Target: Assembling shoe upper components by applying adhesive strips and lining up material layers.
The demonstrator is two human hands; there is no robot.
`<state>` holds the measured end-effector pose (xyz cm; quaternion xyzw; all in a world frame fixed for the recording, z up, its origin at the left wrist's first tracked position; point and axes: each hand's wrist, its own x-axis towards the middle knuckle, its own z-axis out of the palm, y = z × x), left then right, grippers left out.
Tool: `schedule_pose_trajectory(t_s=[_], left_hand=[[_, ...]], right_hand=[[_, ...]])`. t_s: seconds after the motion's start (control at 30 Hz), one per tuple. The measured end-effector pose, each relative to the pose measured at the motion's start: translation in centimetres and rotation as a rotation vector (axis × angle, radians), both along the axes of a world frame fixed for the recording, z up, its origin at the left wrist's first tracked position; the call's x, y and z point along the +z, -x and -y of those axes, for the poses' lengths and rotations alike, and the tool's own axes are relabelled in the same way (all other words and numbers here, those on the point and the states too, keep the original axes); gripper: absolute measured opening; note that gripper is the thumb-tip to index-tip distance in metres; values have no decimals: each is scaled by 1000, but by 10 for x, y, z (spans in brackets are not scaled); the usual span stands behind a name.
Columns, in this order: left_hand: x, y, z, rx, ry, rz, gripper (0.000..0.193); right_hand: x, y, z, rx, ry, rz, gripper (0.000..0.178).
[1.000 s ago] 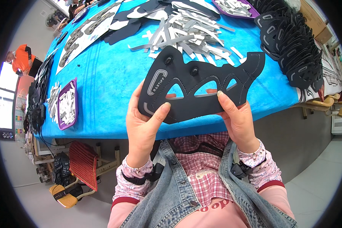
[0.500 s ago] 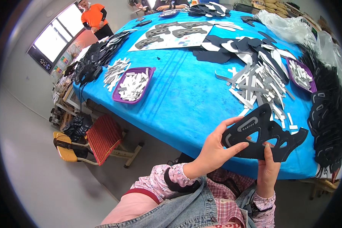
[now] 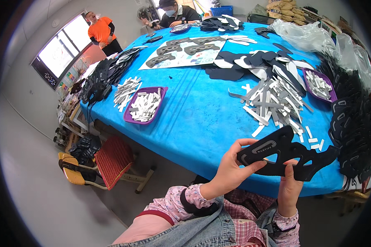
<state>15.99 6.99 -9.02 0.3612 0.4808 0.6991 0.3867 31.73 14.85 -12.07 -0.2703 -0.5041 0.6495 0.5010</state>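
Left hand (image 3: 231, 168) pinches the flat, black, fabric-like cut-out panel (image 3: 283, 149) by its left end, at the blue cloth-covered surface (image 3: 185, 123). We'd guess light, bendy, grippy: take solid borders, not thin struts. Right hand (image 3: 290, 189) pinches its lower border.

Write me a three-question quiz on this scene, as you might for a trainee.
1. True or false: only the left grip holds the flat black cut-out panel.
2. What fills the shallow purple plastic tray at the near left of the blue cloth-covered table?
3. Where is the clear crumpled plastic sheeting, seen from the person: A, near left; B, far right?

Key: 1. False; the right grip holds it too. 2. Short white and grey strips. 3. B.
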Motion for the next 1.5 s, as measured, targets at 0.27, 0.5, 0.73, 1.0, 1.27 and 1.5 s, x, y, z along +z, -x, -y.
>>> schedule_pose_trajectory(t_s=[0.27, 0.5, 0.73, 1.0, 1.27, 1.5], left_hand=[[-1, 5, 2, -84, 55, 70, 47], [7, 12, 5, -86, 56, 109, 46], [5, 16, 7, -90, -70, 123, 44], [3, 23, 4, -75, -2, 181, 43], [-11, 13, -3, -257, 42, 59, 68], [-10, 30, 7, -392, 130, 144, 72]], right_hand=[[-2, -3, 3, -101, -81, 109, 15], [7, -4, 0, 43, -16, 99, 21], [3, -10, -2, 58, 32, 56, 28], [19, -5, 4, 165, -60, 68, 33], [29, -22, -12, -295, -917, 647, 31], [72, -30, -11, -473, -1468, 833, 34]])
